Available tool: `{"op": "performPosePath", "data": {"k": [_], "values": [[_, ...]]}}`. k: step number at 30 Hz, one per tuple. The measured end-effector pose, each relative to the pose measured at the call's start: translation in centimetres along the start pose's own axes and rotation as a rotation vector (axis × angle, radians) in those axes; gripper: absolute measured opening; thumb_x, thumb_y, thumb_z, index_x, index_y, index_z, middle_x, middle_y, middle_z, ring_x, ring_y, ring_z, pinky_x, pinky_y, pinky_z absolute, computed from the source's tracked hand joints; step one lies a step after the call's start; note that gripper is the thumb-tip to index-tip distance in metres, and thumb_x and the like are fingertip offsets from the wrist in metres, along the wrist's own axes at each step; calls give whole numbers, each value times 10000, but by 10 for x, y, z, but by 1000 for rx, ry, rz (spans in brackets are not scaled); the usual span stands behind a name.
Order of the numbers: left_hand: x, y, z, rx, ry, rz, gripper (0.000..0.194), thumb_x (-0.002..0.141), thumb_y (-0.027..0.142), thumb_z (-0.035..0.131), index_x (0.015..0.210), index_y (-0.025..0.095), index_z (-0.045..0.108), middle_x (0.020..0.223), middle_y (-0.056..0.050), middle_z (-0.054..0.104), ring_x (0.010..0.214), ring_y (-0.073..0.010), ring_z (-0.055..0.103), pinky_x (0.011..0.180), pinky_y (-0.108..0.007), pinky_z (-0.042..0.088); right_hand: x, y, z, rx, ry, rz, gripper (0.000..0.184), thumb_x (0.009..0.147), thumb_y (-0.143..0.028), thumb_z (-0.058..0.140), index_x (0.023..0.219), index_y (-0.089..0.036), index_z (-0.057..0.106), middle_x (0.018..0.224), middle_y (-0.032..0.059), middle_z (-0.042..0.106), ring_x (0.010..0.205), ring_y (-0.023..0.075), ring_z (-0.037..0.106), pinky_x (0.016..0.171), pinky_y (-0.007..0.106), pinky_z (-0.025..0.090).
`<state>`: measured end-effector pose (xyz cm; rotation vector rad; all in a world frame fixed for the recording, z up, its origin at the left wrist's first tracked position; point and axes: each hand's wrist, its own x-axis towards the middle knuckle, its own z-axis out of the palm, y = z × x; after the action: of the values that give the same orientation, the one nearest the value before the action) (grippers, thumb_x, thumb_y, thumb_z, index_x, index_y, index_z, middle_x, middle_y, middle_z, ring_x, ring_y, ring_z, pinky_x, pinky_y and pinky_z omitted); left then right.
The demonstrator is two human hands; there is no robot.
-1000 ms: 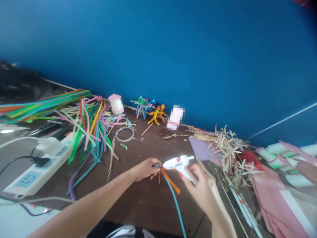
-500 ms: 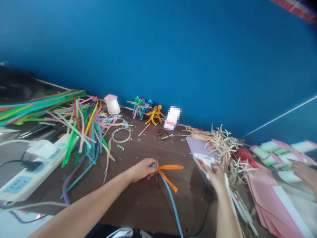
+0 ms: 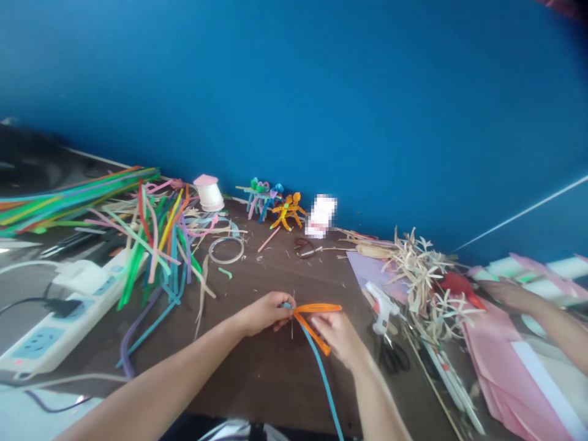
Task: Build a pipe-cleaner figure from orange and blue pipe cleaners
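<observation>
My left hand (image 3: pixel 272 313) pinches the blue end of a small pipe-cleaner piece above the table. From the pinch, two folded orange pipe cleaners (image 3: pixel 321 307) spread rightward, and a long blue pipe cleaner (image 3: pixel 327 386) trails down toward the table's front edge. A thin light strand crosses beside my left fingertips. My right hand (image 3: pixel 339 335) is closed at the orange pipe cleaners, its fingers on the lower one; its exact grip is partly hidden. A white glue gun (image 3: pixel 382 306) lies to the right, with black-handled scissors (image 3: pixel 394 358) just below it.
On the left are a power strip (image 3: pixel 68 318) and loose coloured pipe cleaners (image 3: pixel 156 233). Pipe-cleaner figures (image 3: pixel 287 211) stand near the blue wall (image 3: pixel 294 92). Dried straw-like flowers (image 3: pixel 416 269) and pink sheets (image 3: pixel 493 355) lie right. Another person's hand (image 3: pixel 505 294) reaches in there.
My right hand has let go of the glue gun and moved left to the orange pipe cleaners. My left hand keeps its pinch. The other person's hand has reached further left.
</observation>
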<state>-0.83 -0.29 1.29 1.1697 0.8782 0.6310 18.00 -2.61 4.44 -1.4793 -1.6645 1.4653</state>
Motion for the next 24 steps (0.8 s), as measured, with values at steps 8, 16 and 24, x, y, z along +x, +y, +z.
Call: {"op": "performPosePath", "data": {"k": [8,16,24], "values": [[-1,1,-1,-7,-32,13,117,680,248,491,716,140,466,494,66,428,419,-53,359,400,-169,311,6,-8,24,171,60,-16,256,718,-374,569,827,-151,631,640,6,603,500,114,564,514,236,461],[-2,0,1,135,24,23,93,690,221,458,738,143,474,485,70,428,415,-59,385,404,-168,305,6,-2,27,184,95,-93,197,757,-274,546,856,-135,644,737,42,649,711,177,608,714,302,466],[-2,0,1,168,24,29,101,682,208,449,748,142,489,486,71,428,410,-62,388,403,-168,312,5,-6,31,339,76,-152,205,711,-197,588,906,-156,633,821,39,660,781,190,606,783,322,438]]}}
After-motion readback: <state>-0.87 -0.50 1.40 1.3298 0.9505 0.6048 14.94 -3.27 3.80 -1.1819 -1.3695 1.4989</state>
